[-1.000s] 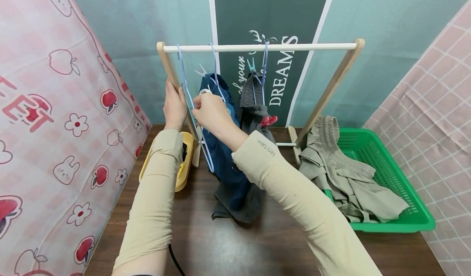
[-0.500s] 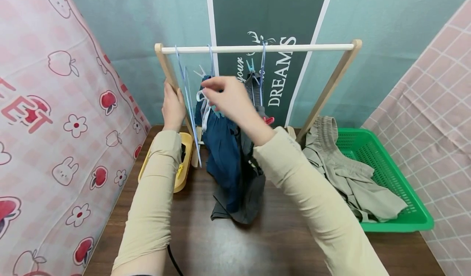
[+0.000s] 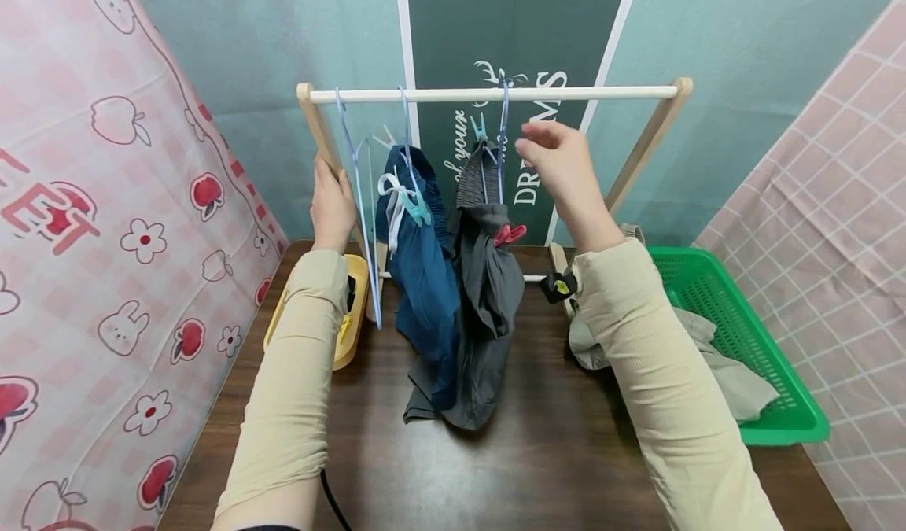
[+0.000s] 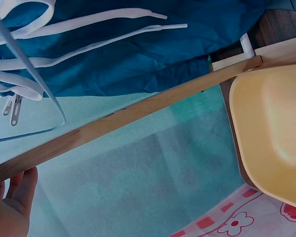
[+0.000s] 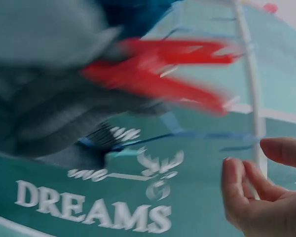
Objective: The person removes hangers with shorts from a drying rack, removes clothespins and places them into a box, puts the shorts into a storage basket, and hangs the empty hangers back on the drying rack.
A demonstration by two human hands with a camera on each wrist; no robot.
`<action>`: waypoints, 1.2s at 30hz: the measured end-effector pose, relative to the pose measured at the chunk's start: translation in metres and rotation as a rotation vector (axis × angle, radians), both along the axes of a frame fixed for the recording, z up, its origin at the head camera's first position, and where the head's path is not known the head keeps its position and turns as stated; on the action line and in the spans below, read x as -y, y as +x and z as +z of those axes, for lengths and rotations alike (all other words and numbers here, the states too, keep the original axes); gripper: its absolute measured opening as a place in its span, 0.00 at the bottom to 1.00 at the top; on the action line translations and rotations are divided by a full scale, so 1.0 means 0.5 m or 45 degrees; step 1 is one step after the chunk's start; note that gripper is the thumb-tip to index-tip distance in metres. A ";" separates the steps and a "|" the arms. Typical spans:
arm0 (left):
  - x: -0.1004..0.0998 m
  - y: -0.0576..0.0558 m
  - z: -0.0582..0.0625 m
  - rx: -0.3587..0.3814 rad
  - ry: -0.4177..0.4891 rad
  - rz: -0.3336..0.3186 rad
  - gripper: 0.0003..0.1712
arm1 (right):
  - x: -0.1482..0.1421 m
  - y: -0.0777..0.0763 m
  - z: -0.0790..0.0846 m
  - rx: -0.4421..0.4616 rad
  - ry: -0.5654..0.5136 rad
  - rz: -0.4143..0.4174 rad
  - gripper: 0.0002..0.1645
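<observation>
Head view: your left hand (image 3: 334, 210) grips the post (image 3: 318, 126) at ten o'clock, probably for steadiness; right hand (image 3: 566, 173) at two curls loosely, empty.

A dark brown wooden bench (image 3: 439, 488) with visible grain carried everything, and a pale glare shone on its near middle. A wooden rack (image 3: 566, 93) stood toward the far side, its pale left and right feet flat on the wood. A yellow container (image 3: 361, 299), partly hidden, sat at the far left, just beside the rack's left foot. Between the feet, the lower end of a dark grey garment (image 3: 488, 295) reached down and appeared to rest on the surface. At the right, a green basket (image 3: 767, 336) stood directly on the bench
</observation>
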State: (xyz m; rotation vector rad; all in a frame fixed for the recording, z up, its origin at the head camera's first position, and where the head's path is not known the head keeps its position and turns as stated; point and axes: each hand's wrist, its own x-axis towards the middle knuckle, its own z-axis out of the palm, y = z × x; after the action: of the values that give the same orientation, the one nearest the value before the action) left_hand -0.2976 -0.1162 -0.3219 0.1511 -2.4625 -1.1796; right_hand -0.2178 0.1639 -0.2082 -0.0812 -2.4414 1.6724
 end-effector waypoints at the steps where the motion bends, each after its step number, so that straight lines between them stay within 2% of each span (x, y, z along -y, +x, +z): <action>1: 0.000 -0.001 0.000 0.000 0.002 0.000 0.29 | -0.007 -0.004 -0.010 0.050 0.011 0.004 0.24; 4: 0.000 -0.002 0.000 0.003 0.007 0.000 0.29 | -0.023 -0.019 -0.039 0.212 0.021 0.086 0.28; 8: -0.001 0.000 0.003 0.006 0.009 0.004 0.29 | -0.028 -0.034 -0.068 0.349 -0.125 0.245 0.31; 10: -0.002 0.002 0.005 0.004 0.009 0.010 0.28 | -0.024 -0.038 -0.077 0.374 -0.229 0.274 0.30; 14: -0.003 0.008 0.008 0.005 0.023 0.018 0.28 | -0.016 -0.042 -0.085 0.371 -0.316 0.289 0.28; 29: -0.003 0.004 0.004 -0.018 0.025 0.014 0.29 | -0.004 -0.042 -0.096 0.289 -0.331 0.189 0.28; 36: -0.002 0.009 0.008 -0.018 0.027 0.009 0.29 | -0.014 -0.032 -0.090 0.222 -0.350 0.224 0.27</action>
State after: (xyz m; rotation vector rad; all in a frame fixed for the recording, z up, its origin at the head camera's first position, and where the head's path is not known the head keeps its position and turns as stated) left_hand -0.2931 -0.1151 -0.3179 0.1569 -2.4354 -1.2004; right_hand -0.2340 0.1707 -0.2534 -0.0514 -2.3801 2.1559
